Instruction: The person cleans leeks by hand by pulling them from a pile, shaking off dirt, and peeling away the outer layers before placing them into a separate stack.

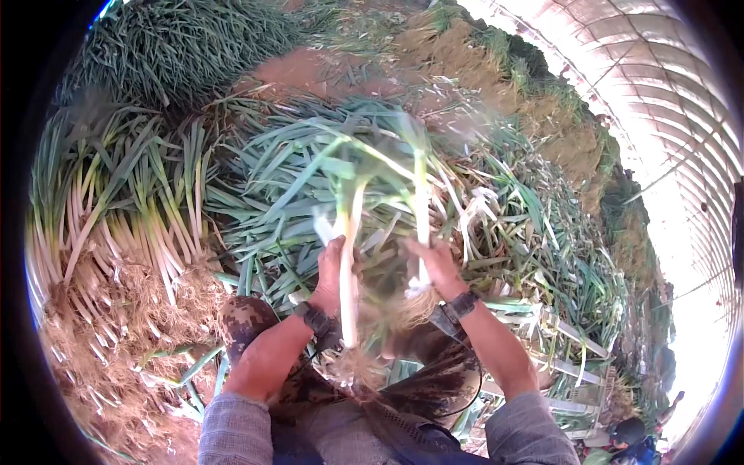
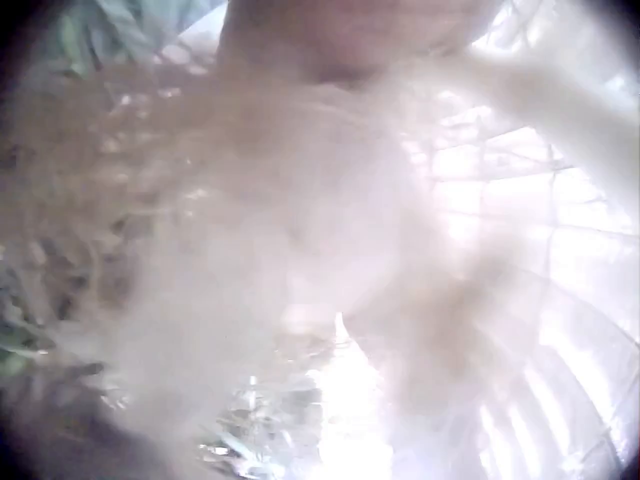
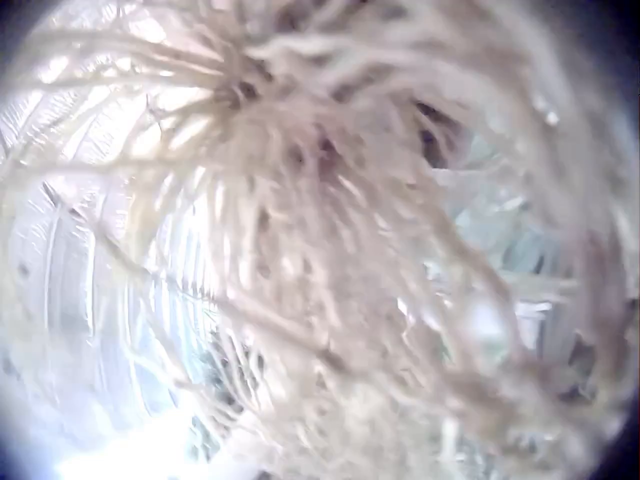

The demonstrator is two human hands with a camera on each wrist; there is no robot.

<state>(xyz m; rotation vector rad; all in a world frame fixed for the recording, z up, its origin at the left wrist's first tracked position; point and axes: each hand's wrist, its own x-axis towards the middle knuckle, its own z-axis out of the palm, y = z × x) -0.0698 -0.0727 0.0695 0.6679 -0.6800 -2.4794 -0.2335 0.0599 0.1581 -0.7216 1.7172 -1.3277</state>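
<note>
My left hand point(image 1: 331, 273) grips a thick white green onion stalk point(image 1: 349, 298) held upright, its shaggy roots point(image 1: 353, 367) hanging low over my lap. Another pale stem stands close beside it above the fingers. To the right, my right hand point(image 1: 440, 270) holds another green onion point(image 1: 422, 205) by its lower stem, leaves up and blurred. Tangled roots point(image 3: 320, 180) fill the right wrist view and cover the right fingers there. In the left wrist view, blurred pale roots point(image 2: 270, 230) hide most of the hand's work; part of a finger point(image 2: 340, 35) shows at the top.
Rows of green onions with roots point(image 1: 147, 201) lie at the left. A heap of cut leaves point(image 1: 279, 182) lies ahead, and peeled scraps point(image 1: 535, 209) spread to the right. A slatted frame point(image 1: 570, 364) stands at lower right. Behind is a dense green pile point(image 1: 178, 50).
</note>
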